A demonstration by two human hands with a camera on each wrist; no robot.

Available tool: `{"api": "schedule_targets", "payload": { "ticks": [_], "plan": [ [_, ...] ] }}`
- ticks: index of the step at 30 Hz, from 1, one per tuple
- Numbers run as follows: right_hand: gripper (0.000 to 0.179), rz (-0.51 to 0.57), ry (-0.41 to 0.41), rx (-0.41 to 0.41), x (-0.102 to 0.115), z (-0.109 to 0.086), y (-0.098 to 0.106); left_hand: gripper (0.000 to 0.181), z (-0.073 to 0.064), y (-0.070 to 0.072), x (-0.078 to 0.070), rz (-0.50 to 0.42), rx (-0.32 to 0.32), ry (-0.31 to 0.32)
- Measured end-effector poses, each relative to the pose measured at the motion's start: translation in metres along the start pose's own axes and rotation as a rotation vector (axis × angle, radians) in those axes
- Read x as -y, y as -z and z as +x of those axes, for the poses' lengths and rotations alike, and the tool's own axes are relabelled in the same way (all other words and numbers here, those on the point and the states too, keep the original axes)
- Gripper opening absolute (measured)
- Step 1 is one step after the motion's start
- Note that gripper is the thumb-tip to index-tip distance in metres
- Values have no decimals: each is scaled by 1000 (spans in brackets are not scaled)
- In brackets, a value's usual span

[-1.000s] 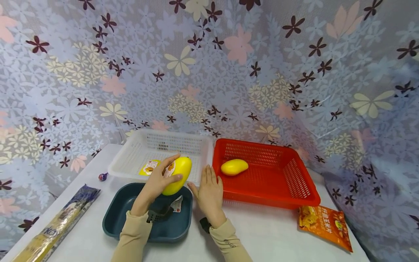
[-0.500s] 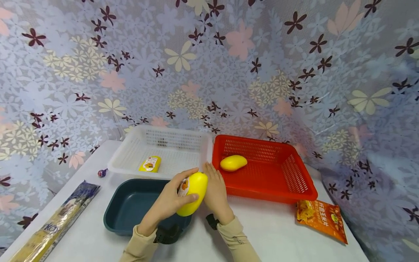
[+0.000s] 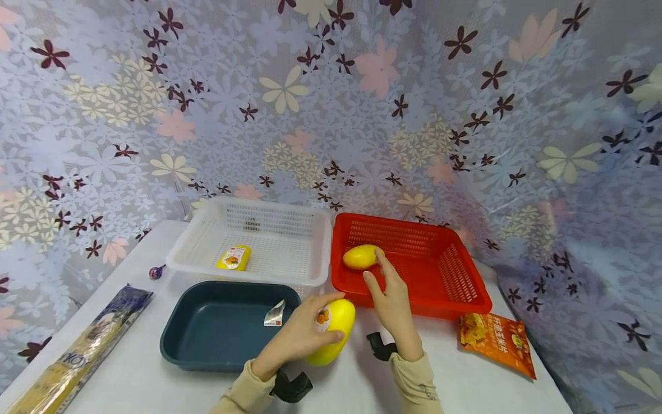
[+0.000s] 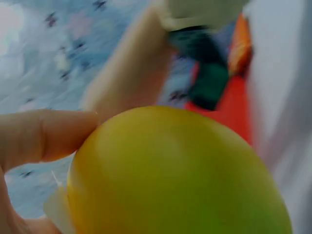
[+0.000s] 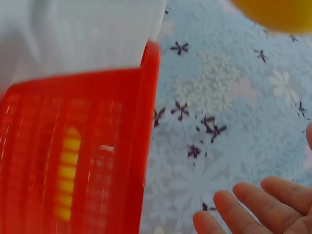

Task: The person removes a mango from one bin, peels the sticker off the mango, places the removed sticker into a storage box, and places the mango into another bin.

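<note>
My left hand (image 3: pixel 305 330) grips a bright yellow mango (image 3: pixel 341 325) with a round sticker on its side, held just right of the dark teal basin (image 3: pixel 207 333). In the left wrist view the mango (image 4: pixel 180 175) fills the lower part, a finger pressed along its side. My right hand (image 3: pixel 394 299) has its fingers spread and holds nothing; it reaches over the front rim of the red basket (image 3: pixel 424 282). A second yellow mango (image 3: pixel 358 257) lies inside that basket, overlapped by the right fingertips in the head view. In the right wrist view the right fingers (image 5: pixel 263 204) are extended.
The white basket (image 3: pixel 284 250) stands left of the red one, holding a yellow labelled item (image 3: pixel 234 257). A silver-white sticker (image 3: pixel 275 315) is in the basin. A lollipop (image 3: pixel 156 272) and a long noodle packet (image 3: pixel 88 351) lie left, an orange snack bag (image 3: pixel 496 342) right.
My left hand has carried the mango rightward and nearer, away from over the basin. My right hand has moved right from between the baskets to the red basket's front, fingers now spread.
</note>
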State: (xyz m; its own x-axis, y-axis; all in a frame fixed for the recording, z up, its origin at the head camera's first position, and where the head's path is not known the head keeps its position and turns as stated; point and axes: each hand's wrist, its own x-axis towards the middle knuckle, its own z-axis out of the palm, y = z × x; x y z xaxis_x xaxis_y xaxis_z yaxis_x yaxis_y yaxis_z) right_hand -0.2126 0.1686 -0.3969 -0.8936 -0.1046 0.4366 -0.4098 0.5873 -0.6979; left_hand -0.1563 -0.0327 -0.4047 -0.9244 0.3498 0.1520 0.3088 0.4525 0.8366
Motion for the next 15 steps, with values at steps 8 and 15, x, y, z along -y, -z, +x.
{"api": "schedule_targets", "payload": {
  "ticks": [8,15],
  "plan": [
    [56,-33,0,11,-16,-18,14,68,4,-40,13,32,-32,144],
    [46,1,116,-65,-42,-42,11,69,3,-62,22,82,1,246]
  ]
}}
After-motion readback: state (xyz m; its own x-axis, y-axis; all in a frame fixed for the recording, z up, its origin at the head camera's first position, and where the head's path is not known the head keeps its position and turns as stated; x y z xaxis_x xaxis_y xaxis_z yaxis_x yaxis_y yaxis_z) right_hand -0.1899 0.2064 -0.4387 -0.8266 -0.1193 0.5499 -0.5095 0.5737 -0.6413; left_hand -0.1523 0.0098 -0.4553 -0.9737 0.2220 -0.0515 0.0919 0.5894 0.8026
